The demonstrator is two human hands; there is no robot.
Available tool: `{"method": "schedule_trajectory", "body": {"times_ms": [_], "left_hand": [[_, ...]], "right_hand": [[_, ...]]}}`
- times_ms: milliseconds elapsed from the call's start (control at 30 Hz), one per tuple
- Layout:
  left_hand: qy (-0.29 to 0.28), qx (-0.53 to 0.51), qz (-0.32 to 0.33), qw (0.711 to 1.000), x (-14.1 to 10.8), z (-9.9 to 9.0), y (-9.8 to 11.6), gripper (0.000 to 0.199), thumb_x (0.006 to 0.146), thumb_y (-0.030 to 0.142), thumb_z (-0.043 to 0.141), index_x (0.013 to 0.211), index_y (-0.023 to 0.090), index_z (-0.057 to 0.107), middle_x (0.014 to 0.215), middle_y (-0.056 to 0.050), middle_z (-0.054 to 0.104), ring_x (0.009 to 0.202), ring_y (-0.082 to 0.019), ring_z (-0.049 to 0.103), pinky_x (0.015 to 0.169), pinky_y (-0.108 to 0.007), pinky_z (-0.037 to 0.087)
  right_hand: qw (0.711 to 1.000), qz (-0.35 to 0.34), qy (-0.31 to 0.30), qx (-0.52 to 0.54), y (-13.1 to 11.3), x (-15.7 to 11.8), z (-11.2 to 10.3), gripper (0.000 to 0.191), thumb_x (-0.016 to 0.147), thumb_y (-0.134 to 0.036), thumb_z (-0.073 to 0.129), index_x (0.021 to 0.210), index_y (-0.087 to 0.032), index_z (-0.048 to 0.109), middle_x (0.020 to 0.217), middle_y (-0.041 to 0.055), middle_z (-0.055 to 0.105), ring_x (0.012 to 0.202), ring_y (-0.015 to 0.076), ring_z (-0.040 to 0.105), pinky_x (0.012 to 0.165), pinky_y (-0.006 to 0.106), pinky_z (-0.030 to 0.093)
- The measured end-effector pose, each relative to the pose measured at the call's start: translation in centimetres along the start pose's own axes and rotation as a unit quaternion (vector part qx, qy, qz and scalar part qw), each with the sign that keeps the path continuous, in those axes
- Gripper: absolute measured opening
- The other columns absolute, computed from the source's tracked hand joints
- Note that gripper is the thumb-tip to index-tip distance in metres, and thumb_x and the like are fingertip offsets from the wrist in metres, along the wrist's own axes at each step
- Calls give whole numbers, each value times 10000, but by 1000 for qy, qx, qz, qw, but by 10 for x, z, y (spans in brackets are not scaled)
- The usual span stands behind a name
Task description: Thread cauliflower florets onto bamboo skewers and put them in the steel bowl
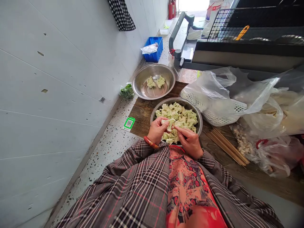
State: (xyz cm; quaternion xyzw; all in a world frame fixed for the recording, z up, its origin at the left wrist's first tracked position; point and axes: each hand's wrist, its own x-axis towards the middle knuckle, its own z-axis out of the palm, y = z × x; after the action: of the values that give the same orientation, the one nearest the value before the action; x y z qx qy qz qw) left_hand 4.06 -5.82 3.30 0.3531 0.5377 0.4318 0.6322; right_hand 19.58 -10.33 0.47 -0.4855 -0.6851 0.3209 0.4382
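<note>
My left hand [157, 130], with a brown bangle at its wrist, grips a cauliflower piece [170, 124] above a metal bowl [200, 124] full of cauliflower [187, 116]. Just right of that piece, my right hand [188, 139] has its fingers pinched together, pointing at it; what they hold is too small to make out. Behind stands a wider metal bowl [140, 83] with two skewered cauliflower pieces [161, 81] lying inside. A bundle of wooden skewers [228, 146] lies on the dark wooden board, right of the full bowl.
Plastic bags [213, 95] with white foam netting crowd the right side. A green QR card [129, 123] and bagged greens [127, 91] are at the left, near the wall. A blue basket [153, 56] and a black rack [222, 25] stand farther back.
</note>
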Motion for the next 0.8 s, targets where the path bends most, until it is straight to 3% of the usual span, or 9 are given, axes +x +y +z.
{"method": "schedule_trajectory", "body": {"times_ms": [300,800], "left_hand": [[-53,-85,-86,991,3,-3,1,361,613,331,752,823,139,530,695,-5,608,606,-128,620,447,-203,480],[-53,-67,-79,993,2,-3,-2,362,626,348,758,802,121,538,657,-23,632,537,-92,580,468,-193,448]], "right_hand": [[1000,3,-10,-5,4,-1,-3,323,926,-232,442,1192,-243,625,1035,58,697,918,176,654,815,328,527],[998,-13,-14,-63,9,-4,3,321,924,-213,432,1180,-234,625,1037,60,694,934,185,653,814,328,530]]}}
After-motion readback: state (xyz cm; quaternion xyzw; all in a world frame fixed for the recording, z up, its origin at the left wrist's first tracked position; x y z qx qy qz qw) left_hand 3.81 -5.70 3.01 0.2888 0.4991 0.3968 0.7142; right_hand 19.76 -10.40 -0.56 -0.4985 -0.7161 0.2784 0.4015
